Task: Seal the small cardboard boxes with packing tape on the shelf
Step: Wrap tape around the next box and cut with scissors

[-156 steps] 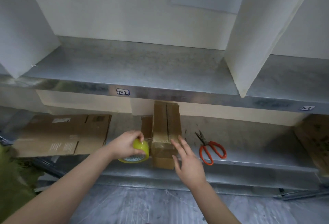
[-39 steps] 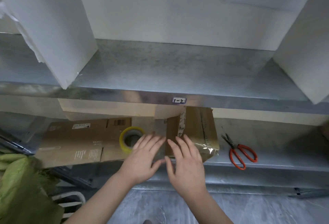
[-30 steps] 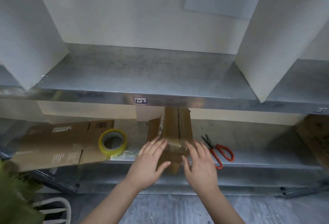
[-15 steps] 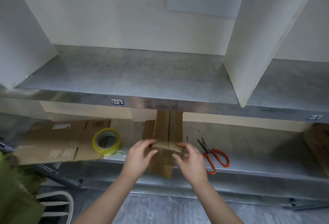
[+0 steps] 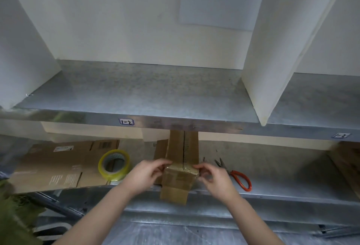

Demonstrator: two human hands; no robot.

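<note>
Pressed tape (image 5: 178, 175) flat on the near end of the small box (image 5: 183, 151).
Pinched its near corners with curled fingers (image 5: 162, 164), left hand (image 5: 146, 174) and right hand (image 5: 214, 178) one each side, there on the shelf (image 5: 272, 168); next, likely needed the tape roll (image 5: 114, 165) left of the box for its top seam.

My left hand (image 5: 148, 174) and my right hand (image 5: 217, 179) are both bare; I see their backs and knuckles, but the nails are too blurred to make out. My left forearm (image 5: 101, 215) and my right forearm (image 5: 251, 219) are bare too, from narrow wrists down to the bottom edge of the view, where the wide lens makes them look broad and thick. Low at the left edge is a fold of olive-green cloth (image 5: 13, 211), rough and frayed at its border, and I cannot tell whether I am wearing it.
</note>
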